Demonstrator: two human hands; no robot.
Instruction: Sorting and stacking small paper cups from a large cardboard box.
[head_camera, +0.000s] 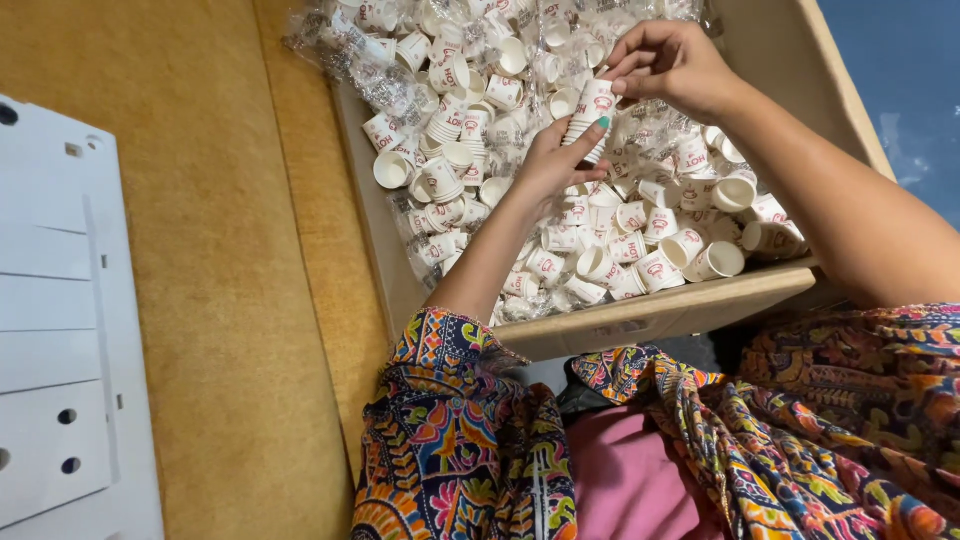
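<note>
Left hand (548, 160) grips a stack of small paper cups (590, 118). Right hand (668, 65) pinches the top cup (red-printed), above the cardboard box (660, 315) of loose cups.

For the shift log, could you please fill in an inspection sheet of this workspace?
Surface: tan mat under a cardboard box.
Job's things: stack of small paper cups; loose cups fill the box.
Clutter: clear plastic wrap among the cups.
Grips: left hand holds the stack from below; right hand pinches its top cup.
Cables: nothing seen.
Surroundings: white panel at left; blue surface at right.
</note>
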